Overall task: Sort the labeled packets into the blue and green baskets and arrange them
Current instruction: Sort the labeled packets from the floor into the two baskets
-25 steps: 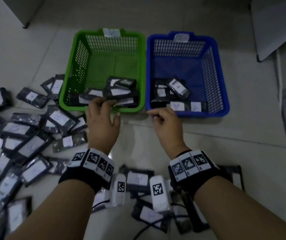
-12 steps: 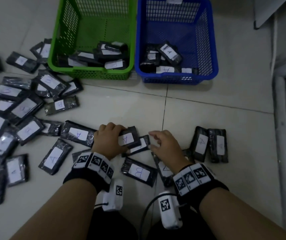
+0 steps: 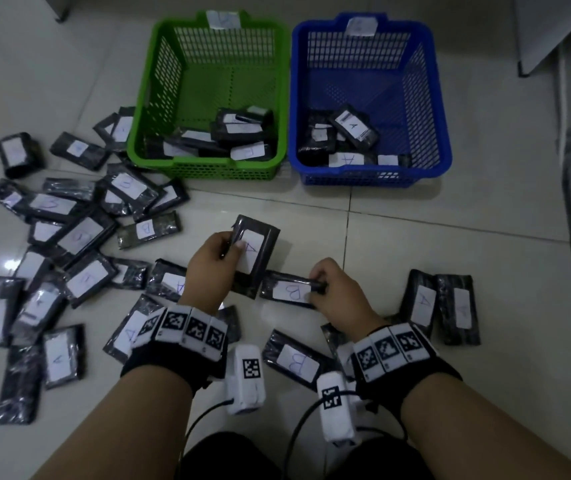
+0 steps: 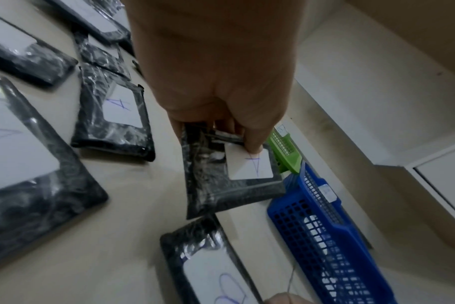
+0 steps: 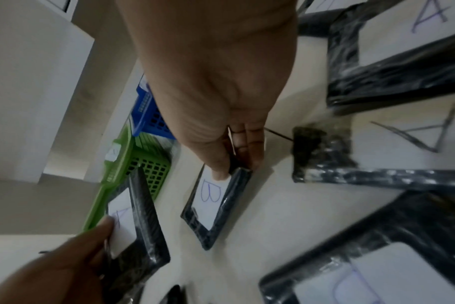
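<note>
Left hand [image 3: 213, 268] pinches an A packet [image 3: 255, 252], lifted off the floor; right hand [image 3: 337, 292] pinches a B packet [image 3: 289, 291] by its end; green basket [image 3: 207, 168] and blue basket [image 3: 367, 176] beyond

Black packets [image 3: 256, 252] with white labels; green basket [image 3: 207, 168], blue basket [image 3: 370, 176].

Tiled floor [image 3: 415, 271], pale and glossy; white panel [image 3: 540, 26] leaning upper right; grey cabinet corner [image 3: 59, 5] upper left.
</note>
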The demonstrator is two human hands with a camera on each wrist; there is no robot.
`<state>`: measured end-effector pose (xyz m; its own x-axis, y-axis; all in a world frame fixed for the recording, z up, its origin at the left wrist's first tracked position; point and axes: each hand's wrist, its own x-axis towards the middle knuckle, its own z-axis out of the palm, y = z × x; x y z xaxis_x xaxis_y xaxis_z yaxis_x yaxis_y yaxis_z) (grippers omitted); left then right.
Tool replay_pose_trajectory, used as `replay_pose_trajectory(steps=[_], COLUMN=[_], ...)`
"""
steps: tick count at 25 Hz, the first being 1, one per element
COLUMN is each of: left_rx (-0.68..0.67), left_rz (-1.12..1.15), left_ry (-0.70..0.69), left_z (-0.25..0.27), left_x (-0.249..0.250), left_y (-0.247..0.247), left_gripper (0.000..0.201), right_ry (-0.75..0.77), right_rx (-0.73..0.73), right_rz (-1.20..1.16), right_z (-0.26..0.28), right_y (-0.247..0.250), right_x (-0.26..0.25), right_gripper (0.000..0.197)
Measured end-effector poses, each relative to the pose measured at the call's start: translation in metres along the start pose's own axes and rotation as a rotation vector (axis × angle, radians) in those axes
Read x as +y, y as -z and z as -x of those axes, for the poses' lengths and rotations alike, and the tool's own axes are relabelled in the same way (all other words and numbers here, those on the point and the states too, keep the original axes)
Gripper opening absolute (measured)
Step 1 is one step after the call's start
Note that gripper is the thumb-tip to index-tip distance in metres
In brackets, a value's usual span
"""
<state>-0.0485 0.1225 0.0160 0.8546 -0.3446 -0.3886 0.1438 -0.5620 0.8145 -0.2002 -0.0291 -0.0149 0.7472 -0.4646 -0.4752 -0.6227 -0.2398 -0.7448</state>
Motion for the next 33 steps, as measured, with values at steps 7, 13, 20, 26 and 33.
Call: replay_pose_trajectory(steps=[7,13,20,26,33], left_rx=[0.254,0.304,0.329,0.131,-0.008], left_rz=[0.351,0.450,0.358,0.338,0.126], left_ry=[-0.069,-0.165,-0.166,-0.265,-0.453], left_z=[-0.023,-0.054,-0.075,-0.081,-0.101], left_x=[0.043,0.077,0.086,0.123,0.152], left_y=[0.009,0.028,0.019,-0.048,-0.145], left_gripper=[0.034,0.041,0.030,0.034,0.050], right_ry=[0.206,0.321,0.342,0.333,0.242], right_rx=[0.307,0.358,0.206,0.582,0.542], right_rz=[-0.423,-0.157,-0.008,0.035,0.284], right_z=[-0.044,-0.125,-0.142,-0.095,-0.057], right_y=[0.042,0.048,0.048,0.093,0.147], right_x=[-0.080,-0.157,-0.148,-0.077,0.008], right_gripper=[0.024,0.022,0.048,0.034,0.057])
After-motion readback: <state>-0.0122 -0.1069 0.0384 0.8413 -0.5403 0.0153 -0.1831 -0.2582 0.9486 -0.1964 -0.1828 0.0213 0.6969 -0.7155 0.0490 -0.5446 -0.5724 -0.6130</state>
